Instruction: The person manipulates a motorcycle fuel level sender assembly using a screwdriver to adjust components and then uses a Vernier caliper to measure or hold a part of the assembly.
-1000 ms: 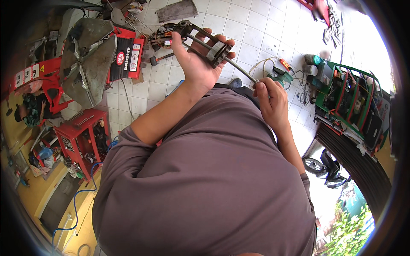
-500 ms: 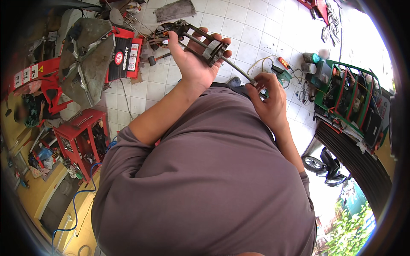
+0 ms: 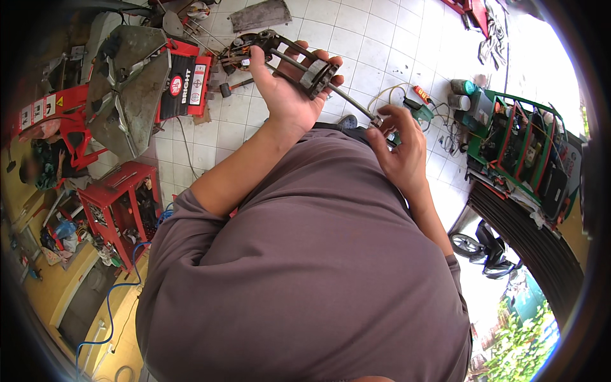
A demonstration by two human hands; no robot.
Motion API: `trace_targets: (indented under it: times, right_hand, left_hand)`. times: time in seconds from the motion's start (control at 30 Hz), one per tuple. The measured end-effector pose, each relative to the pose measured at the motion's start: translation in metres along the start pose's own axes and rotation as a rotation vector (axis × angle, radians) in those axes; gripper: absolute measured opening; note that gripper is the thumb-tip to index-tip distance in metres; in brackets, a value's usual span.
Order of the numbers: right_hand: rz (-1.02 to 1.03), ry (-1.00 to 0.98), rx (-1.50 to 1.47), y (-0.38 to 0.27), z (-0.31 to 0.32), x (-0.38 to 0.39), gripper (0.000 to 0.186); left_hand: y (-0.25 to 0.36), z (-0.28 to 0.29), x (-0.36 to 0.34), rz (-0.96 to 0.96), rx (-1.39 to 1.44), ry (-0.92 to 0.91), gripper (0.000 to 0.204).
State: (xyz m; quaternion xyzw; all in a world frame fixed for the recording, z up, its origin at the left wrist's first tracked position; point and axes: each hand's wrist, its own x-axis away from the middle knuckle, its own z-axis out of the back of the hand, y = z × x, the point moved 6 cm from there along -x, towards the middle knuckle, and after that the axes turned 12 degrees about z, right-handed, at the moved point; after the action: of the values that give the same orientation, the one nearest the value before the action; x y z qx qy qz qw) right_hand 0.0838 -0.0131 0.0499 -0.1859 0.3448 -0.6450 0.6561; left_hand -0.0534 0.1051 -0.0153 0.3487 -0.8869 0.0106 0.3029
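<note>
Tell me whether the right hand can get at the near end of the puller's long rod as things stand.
Likely yes: the right hand is right at the rod end, with nothing visible blocking it, while the left hand holds the metal puller.

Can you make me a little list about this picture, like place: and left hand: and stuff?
Left hand: holds a metal tool, fingers curled behind it
Right hand: fingertips at the end of the tool's rod; pinching or not, hard to tell
Shirt: greyish purple
Floor: white tiles
On the floor: a mallet
At left: a red stand, another person
At right: a green rack
</note>
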Motion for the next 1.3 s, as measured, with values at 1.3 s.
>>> trace_targets:
  times: [1.3]
  right_hand:
    - [0.039,0.013,-0.028,-0.001,-0.003,-0.001,0.022]
  left_hand:
    - [0.002,-0.001,0.004,-0.001,-0.017,-0.008,0.069]
